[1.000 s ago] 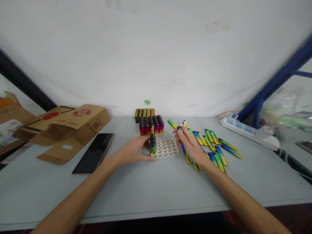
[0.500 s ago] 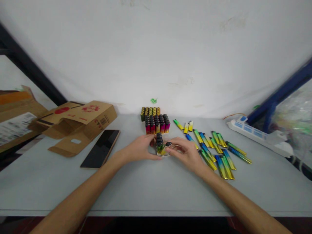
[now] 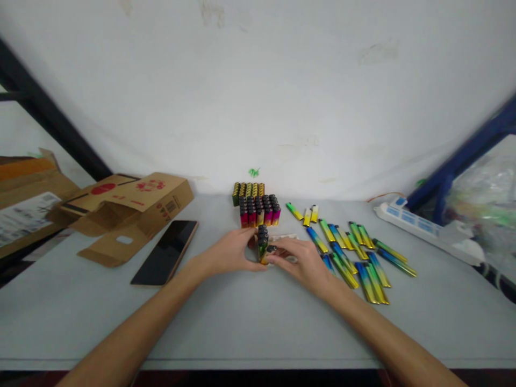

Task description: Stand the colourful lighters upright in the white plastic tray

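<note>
My left hand (image 3: 230,250) is closed around the side of a short row of upright lighters (image 3: 262,236) with black tops. Pinched in the fingers of my right hand (image 3: 301,263) is a single lighter (image 3: 271,249), its black top showing close beside that row. A pale, flat tray-like piece (image 3: 287,236) shows partly behind my right fingers. Just beyond the hands stands a block of pink and purple lighters (image 3: 260,216), upright in rows. Loose blue, green and yellow lighters (image 3: 374,282) lie to the right of my right hand.
Behind the pink block stands another group of lighters (image 3: 249,190) with yellow-and-black tops, near the wall. On the left lie a black phone (image 3: 166,252) and an open cardboard box (image 3: 161,191). A white power strip (image 3: 431,228) rests at the far right.
My right hand has brought its lighter slightly left, closer against the row in my left hand. The pale tray piece shows more behind my fingers. The whole view has tilted slightly.
</note>
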Action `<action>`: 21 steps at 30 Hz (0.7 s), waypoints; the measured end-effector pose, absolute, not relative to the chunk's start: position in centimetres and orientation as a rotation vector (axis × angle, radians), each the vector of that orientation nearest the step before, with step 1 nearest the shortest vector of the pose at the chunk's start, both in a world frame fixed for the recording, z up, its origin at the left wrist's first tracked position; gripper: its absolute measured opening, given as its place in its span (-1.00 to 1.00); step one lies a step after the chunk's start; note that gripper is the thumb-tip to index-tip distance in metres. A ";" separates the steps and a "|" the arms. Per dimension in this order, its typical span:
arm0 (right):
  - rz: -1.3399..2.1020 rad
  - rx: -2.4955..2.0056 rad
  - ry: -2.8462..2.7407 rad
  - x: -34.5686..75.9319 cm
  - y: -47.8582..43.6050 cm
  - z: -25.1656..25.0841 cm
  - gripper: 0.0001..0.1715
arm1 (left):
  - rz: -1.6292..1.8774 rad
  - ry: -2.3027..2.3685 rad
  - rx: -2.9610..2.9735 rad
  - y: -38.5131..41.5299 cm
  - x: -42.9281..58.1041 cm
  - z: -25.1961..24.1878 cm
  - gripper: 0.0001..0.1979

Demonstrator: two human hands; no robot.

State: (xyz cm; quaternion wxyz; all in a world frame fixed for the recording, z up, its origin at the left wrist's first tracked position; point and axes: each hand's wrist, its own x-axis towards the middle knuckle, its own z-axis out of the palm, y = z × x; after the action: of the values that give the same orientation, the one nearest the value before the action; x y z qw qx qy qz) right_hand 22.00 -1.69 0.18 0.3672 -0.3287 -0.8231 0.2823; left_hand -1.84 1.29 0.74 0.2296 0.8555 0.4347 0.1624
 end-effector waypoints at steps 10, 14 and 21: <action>0.584 -0.874 -2.219 21.6 -1.5 -0.6 -0.76 | 0.470 1.170 2.337 1.2 -1.6 0.7 -0.53; 0.790 -0.929 -2.096 21.6 -1.5 -1.0 -0.70 | 0.443 1.196 2.338 1.2 -1.7 0.9 -0.52; 0.382 -1.252 -2.125 26.6 0.7 0.5 -0.79 | 0.415 1.215 2.316 1.2 -1.9 0.8 -0.44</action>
State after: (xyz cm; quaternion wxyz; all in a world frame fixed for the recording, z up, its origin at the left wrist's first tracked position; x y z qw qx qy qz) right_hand 26.58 0.75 0.46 0.3173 -0.4757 -0.8074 0.1453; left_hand -1.93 1.16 0.84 0.2443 0.8481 0.4450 0.1519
